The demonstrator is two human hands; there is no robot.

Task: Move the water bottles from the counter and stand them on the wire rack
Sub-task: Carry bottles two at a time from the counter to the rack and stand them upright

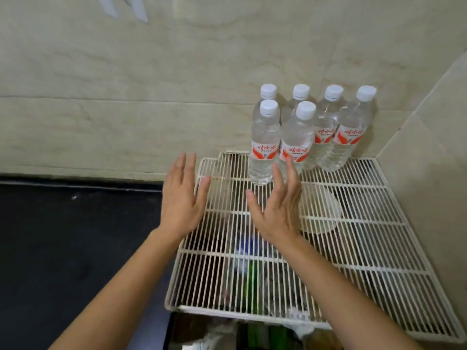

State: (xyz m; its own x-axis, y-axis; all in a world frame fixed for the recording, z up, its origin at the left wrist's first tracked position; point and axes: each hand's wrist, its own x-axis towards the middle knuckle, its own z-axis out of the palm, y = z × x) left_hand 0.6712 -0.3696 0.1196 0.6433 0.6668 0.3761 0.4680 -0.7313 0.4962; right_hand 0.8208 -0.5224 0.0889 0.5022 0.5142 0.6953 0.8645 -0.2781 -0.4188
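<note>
Head view, water bottles (300,137) upright on wire rack (353,248), just beyond empty, flat-open hands (227,208)

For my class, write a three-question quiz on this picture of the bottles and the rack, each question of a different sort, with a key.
1. How many water bottles stand on the wire rack?
2. True or false: the left hand holds a bottle.
3. Where on the rack do the bottles stand? A) near front edge B) back, by the wall C) lying in the middle

Key: 1) six; 2) false, both the left hand and the right hand are open and empty; 3) B.
</note>
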